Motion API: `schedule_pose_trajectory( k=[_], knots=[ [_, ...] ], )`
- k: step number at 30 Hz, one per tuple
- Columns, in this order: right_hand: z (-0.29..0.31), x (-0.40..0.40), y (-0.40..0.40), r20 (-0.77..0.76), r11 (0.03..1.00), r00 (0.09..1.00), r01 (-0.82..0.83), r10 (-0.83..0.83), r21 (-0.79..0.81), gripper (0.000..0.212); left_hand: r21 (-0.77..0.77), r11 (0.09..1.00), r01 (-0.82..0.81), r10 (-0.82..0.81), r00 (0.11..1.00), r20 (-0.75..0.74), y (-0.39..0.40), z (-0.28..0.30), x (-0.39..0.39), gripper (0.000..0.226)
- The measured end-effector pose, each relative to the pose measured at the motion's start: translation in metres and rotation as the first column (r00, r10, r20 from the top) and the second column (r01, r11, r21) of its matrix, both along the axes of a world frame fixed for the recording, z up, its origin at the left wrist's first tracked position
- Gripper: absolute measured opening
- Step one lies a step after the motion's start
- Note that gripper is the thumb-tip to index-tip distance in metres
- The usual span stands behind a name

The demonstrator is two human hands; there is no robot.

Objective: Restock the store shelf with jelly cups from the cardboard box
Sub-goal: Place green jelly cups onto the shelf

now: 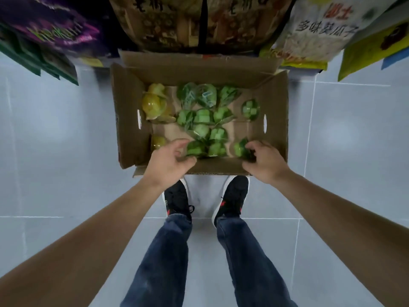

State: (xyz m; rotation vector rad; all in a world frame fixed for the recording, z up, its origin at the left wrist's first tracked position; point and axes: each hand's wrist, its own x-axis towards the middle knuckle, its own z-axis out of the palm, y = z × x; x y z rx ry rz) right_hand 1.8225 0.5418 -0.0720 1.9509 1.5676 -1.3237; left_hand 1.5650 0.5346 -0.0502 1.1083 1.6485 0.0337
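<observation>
Stood mid-restock: many jelly cups (202,117) left in cardboard box (130,120), left hand (169,161) loosely spread and empty, right hand (263,159) curled on one green cup (241,148).

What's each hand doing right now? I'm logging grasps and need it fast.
Left hand: open, fingers loosely curled above the green jelly cups, holding nothing.
Right hand: fingers curled round a green jelly cup in the cardboard box.

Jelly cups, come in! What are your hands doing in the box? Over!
Left hand open, reaching in. Right hand gripping a green jelly cup. More cups loose in the cardboard box. Nothing blocking.
</observation>
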Motion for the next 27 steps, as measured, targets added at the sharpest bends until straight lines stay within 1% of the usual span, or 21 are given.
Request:
schedule_pose_trajectory(
  k=[6, 9, 11, 13, 15, 17, 19, 21, 24, 27],
  knots=[
    [-0.098, 0.010, 0.011, 0.086, 0.995, 0.992, -0.083, 0.087, -0.053, 0.055, -0.021, 0.999, -0.034, 0.036, 0.994, 0.105, 0.010, -0.087, 0.028, 0.057],
    [-0.139, 0.013, 0.016, 0.124, 0.996, 0.991, -0.040, 0.049, -0.076, 0.062, -0.016, 1.000, -0.002, 0.003, 0.994, 0.108, 0.019, -0.121, 0.036, 0.058],
    [-0.164, 0.014, 0.018, 0.158, 0.991, 0.987, 0.013, 0.007, -0.130, 0.061, -0.008, 1.000, 0.010, -0.009, 0.994, 0.105, 0.025, -0.138, 0.038, 0.058],
    [-0.183, 0.013, 0.019, 0.220, 0.983, 0.976, 0.032, 0.009, -0.182, 0.051, 0.001, 1.000, 0.010, -0.010, 0.993, 0.116, 0.030, -0.149, 0.039, 0.058],
    [-0.193, 0.015, 0.021, 0.274, 0.988, 0.962, 0.023, 0.020, -0.153, 0.033, 0.000, 1.000, 0.002, -0.002, 0.992, 0.128, 0.033, -0.157, 0.039, 0.057],
    [-0.193, 0.016, 0.024, 0.279, 0.995, 0.960, -0.006, 0.033, -0.098, 0.027, -0.010, 1.000, -0.011, 0.012, 0.991, 0.137, 0.035, -0.159, 0.040, 0.057],
    [-0.182, 0.015, 0.026, 0.234, 0.998, 0.970, -0.053, 0.061, -0.042, 0.030, -0.019, 0.999, -0.035, 0.037, 0.988, 0.147, 0.035, -0.157, 0.041, 0.058],
    [-0.162, 0.014, 0.026, 0.138, 0.997, 0.989, -0.067, 0.061, 0.041, 0.036, -0.034, 0.997, -0.066, 0.071, 0.984, 0.165, 0.034, -0.150, 0.043, 0.058],
    [-0.119, 0.006, 0.029, -0.096, 0.992, 0.995, 0.000, 0.012, 0.125, 0.046, -0.085, 0.990, -0.117, 0.132, 0.968, 0.215, 0.037, -0.136, 0.046, 0.061],
    [-0.077, -0.004, 0.031, -0.317, 0.977, 0.948, 0.093, -0.027, 0.194, 0.050, -0.149, 0.980, -0.130, 0.176, 0.918, 0.357, 0.045, -0.117, 0.049, 0.065]
  ],
)
